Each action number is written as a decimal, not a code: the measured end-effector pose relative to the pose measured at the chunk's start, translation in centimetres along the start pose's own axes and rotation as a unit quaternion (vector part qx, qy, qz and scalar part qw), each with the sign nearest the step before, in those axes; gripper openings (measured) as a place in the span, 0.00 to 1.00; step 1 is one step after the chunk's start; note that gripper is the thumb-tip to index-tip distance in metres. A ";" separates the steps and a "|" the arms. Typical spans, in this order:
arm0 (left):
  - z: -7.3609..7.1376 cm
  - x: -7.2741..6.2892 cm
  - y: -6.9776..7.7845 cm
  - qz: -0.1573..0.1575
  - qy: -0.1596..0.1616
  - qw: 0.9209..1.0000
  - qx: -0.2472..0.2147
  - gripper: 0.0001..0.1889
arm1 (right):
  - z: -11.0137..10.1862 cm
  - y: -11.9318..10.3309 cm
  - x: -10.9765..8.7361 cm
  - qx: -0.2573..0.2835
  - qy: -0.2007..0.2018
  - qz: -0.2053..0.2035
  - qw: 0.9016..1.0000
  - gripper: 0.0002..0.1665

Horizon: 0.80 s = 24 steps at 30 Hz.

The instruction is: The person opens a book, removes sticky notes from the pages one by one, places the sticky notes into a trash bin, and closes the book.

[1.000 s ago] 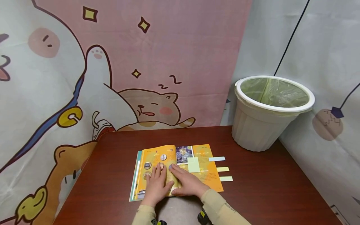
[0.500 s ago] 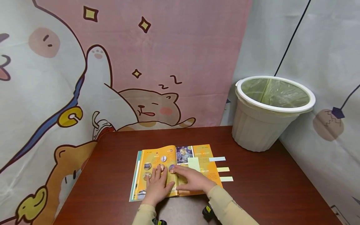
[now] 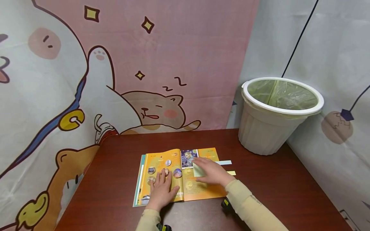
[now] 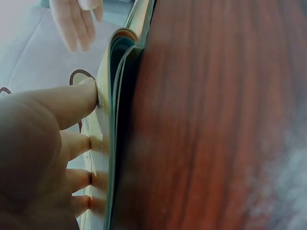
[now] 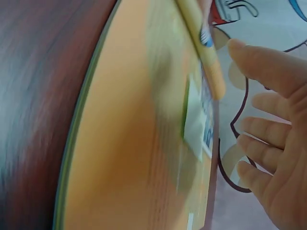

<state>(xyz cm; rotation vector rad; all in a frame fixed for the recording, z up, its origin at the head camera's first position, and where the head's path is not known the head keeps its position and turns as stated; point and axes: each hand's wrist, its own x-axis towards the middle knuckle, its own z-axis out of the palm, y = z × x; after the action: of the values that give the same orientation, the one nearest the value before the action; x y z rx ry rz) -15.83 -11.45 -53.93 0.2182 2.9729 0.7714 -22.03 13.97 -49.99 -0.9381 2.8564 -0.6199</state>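
Note:
An open book [image 3: 202, 193] with orange pages lies on the dark red table. My left hand [image 3: 161, 195] rests on its left page, fingers spread; in the left wrist view the thumb and fingertips touch the paper. Over the right page is my right hand [image 3: 213, 173], fingers loosely extended and holding nothing. The right wrist view shows this hand [image 5: 276, 124] apart from the page. A pale green sticky note [image 3: 198, 172] is on the right page, partly behind the right fingers. Blue [image 3: 225, 162] and yellow [image 3: 232, 173] tabs stick out at the right edge.
A white waste bin [image 3: 261, 131] with a greenish liner stands at the table's back right. Bare wooden table [image 3: 271, 189] surrounds the book. Behind hangs a pink cartoon-printed cloth [image 3: 202, 64], with pale printed cloth on the right.
My right hand has moved right and slightly up, from the book's middle to over the right page. It now covers the lowest tab. My left hand has stayed in place.

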 end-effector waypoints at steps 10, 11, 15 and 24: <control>0.2 0.0 -0.2 0.002 0.001 1.000 -0.002 0.38 | 0.2 1.2 0.0 -0.098 -0.013 -0.011 0.995 0.43; 0.2 0.0 -0.2 0.002 0.001 1.000 -0.001 0.38 | 0.3 1.3 0.1 -0.107 -0.015 -0.014 0.994 0.42; 0.2 0.0 -0.1 0.002 0.001 1.000 0.003 0.38 | 0.8 1.2 0.3 -0.154 -0.021 -0.032 0.987 0.38; 0.1 -0.1 -0.1 0.007 0.004 1.000 0.002 0.38 | 2.3 0.4 1.4 -0.258 0.019 -0.104 0.960 0.15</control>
<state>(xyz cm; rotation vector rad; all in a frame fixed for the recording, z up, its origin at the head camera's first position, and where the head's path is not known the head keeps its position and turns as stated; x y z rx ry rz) -15.73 -11.49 -54.01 0.2378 2.9841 0.7695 -22.94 12.61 -52.21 -1.3122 3.0337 0.1206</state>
